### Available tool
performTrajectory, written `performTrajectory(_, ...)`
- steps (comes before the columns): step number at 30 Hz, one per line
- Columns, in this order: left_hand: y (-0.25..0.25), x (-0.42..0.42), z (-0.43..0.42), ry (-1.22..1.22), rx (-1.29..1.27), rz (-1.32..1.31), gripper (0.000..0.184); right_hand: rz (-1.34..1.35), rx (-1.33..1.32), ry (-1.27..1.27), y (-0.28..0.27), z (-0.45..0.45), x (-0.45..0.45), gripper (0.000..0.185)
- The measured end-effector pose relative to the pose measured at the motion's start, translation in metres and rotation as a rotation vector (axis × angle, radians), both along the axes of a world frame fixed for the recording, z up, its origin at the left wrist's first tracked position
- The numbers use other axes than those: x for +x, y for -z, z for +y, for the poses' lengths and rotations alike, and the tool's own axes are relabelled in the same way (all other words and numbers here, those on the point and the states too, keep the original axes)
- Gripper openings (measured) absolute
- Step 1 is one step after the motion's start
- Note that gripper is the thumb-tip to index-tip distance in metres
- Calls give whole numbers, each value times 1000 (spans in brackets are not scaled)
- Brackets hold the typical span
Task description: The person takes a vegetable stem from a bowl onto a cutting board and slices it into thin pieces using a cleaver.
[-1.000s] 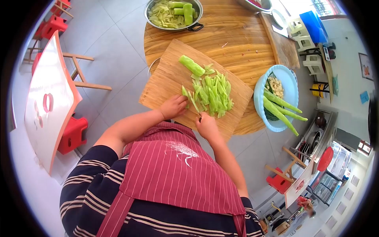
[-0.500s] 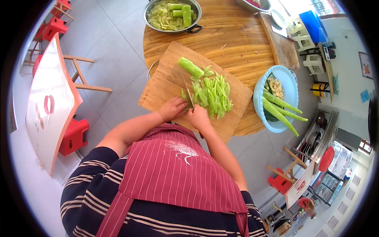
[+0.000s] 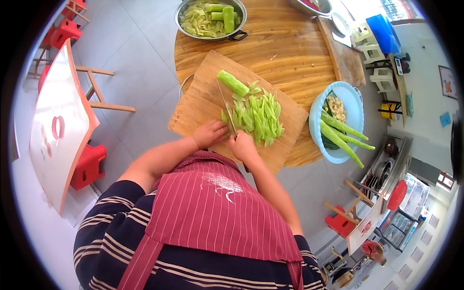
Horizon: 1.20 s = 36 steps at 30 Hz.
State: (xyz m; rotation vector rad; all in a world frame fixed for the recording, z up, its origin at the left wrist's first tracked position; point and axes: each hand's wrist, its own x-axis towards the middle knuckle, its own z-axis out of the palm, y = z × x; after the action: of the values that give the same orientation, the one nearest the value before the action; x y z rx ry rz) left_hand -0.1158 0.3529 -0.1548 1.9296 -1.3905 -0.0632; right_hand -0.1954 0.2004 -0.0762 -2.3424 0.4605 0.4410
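Observation:
My right hand [image 3: 242, 146] is closed round the handle of a kitchen knife [image 3: 228, 108], its blade pointing away from me over the wooden cutting board [image 3: 198, 104]. Left of the blade, my left hand [image 3: 211, 134] has its fingers curled on a piece of peeled green stem [image 3: 224, 116], largely covered by the fingertips. Right of the knife lies a heap of thin green slices [image 3: 261, 116]. A thick peeled stem chunk [image 3: 233, 83], resembling celtuce, rests near the board's far side.
A metal pan [image 3: 178, 21] of slices and chunks stands at the table's far left. On the right, a blue basin [image 3: 357, 104] holds long green vegetables [image 3: 345, 142] and pale cloves. Beyond are another board [image 3: 348, 63] and a metal bowl [image 3: 325, 7]. Red stools [image 3: 89, 166] flank a white table.
The knife's blade has swung slightly, its tip a little further left. Both hands stay in nearly the same place, and the slices look much the same.

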Motion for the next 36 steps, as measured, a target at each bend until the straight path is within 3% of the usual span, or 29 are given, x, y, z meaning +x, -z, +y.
performTrajectory(4,5,-4,1,-55,-38,-32,32,144,-60,10,-29,6,-23,26)
performTrajectory(6,7,0,2,-17,-22,-174,36,245,-110,-18,-32,11,-29,26)
performTrajectory(9,2,-3,0,-46,-34,-48,35,147,-76,34,2,6,-14,26)
performTrajectory(13,1,3,-1,-24,-56,-74,32,46,2,4,0,-5,3,27)
performTrajectory(18,6,-3,2,-60,-60,-79,28,274,-84,-20,-51,9,-19,27)
performTrajectory(22,-1,-4,2,-61,-58,-139,27,250,-62,45,-16,13,-14,28)
performTrajectory(25,-6,-1,2,-33,-38,-42,30,85,-26,24,4,8,2,28)
performTrajectory(28,1,-3,2,-28,-42,-52,31,52,10,60,-9,1,2,28)
performTrajectory(32,3,-4,3,-54,-28,-65,27,202,-59,-13,-37,10,-24,27)
performTrajectory(34,2,-2,3,-41,-30,-124,27,272,-96,-30,-30,14,-24,27)
performTrajectory(36,4,-5,2,-70,-47,-47,29,139,-55,28,-8,12,-15,28)
